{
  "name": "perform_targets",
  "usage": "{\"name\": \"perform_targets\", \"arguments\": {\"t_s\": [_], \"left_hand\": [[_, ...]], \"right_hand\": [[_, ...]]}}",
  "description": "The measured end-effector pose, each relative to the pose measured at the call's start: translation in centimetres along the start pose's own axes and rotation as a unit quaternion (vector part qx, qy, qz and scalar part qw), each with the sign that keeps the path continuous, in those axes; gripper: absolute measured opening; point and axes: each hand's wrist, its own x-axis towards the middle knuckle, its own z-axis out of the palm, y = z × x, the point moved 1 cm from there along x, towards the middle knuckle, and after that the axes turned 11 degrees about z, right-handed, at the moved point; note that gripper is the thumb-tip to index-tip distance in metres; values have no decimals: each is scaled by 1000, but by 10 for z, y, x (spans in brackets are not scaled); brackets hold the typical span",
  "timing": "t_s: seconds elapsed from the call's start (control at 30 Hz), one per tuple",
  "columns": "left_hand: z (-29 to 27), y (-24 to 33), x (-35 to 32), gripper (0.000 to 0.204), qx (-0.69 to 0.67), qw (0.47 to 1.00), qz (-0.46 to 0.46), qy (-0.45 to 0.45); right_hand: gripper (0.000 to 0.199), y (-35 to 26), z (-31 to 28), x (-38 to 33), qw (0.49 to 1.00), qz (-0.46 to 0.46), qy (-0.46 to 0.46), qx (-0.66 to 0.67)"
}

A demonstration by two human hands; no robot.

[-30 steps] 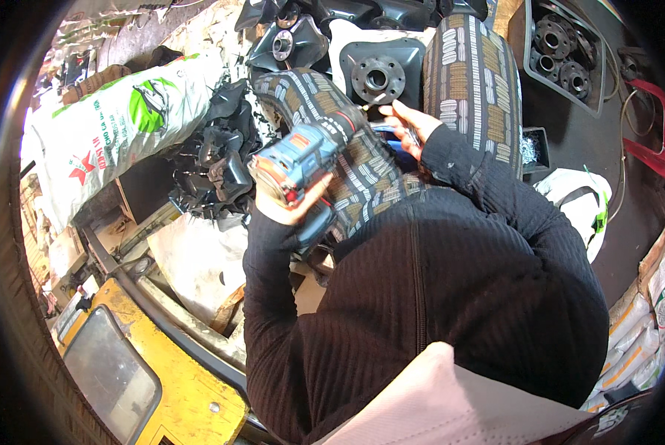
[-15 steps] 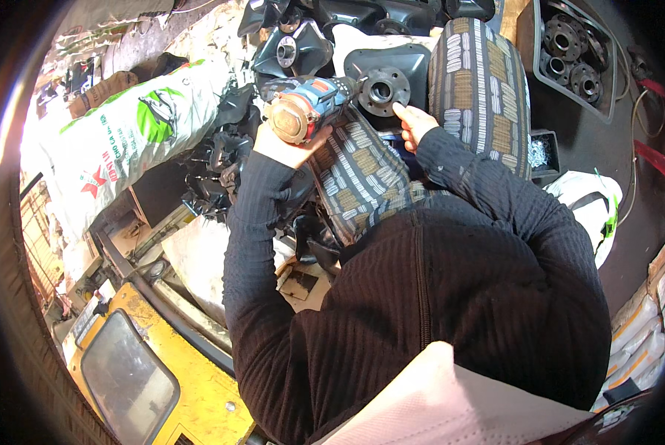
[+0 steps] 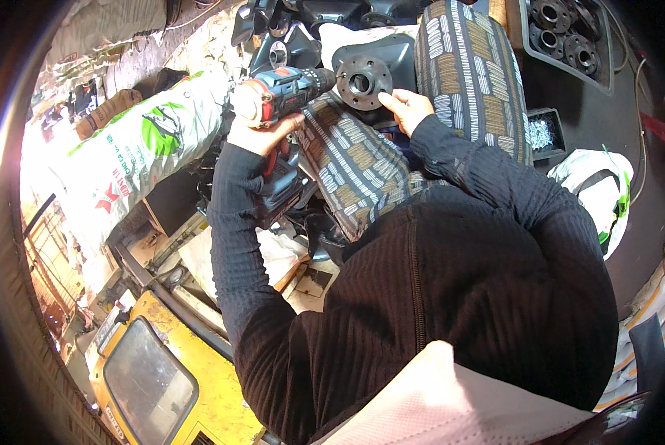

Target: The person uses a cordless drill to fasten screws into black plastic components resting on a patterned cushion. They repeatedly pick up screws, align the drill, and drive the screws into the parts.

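Light falls brightest on the left of a crowded work space, where a long white sack (image 3: 143,141) lies at a slant, printed with a green patch, a red star-like emblem and coloured lettering. Below it stands one yellow panel (image 3: 217,378) with a single dusty window (image 3: 151,382); a pale label on its lower left is too slanted and small to make out. On the right runs a dark flat surface (image 3: 607,133); whether it is floor or bench cannot be told. It carries one grey tub (image 3: 607,74) with at least three round metal parts (image 3: 582,56) in it, one small dark box (image 3: 553,154) of shiny bits, and one crumpled white-and-green bag (image 3: 570,169). Farther down, white bags with orange stripes (image 3: 647,345) are stacked, too overlapped to count. One round metal flange (image 3: 377,70) faces up on a dark squared housing (image 3: 399,53), between two stretches of patterned cloth (image 3: 470,74); more dark housings (image 3: 292,48) cluster above. The left hand (image 3: 255,137) has its fingers clamped on one blue-and-red drill (image 3: 284,93), its nose at the flange's left edge, contact unclear. The right hand (image 3: 410,111) has thumb and forefinger close together at the flange's lower right rim; whether they grip it cannot be told.
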Motion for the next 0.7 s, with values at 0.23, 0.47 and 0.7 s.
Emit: {"name": "perform_targets", "arguments": {"t_s": [0.23, 0.47, 0.7], "left_hand": [[8, 6, 9, 25, 8, 999, 44, -24], [8, 6, 15, 39, 57, 998, -19, -37], [12, 11, 33, 48, 306, 895, 320, -58]], "right_hand": [[26, 2, -4, 5, 999, 12, 17, -37], [36, 17, -8, 21, 989, -18, 72, -126], [39, 26, -9, 23, 983, -38, 133, -123]]}}
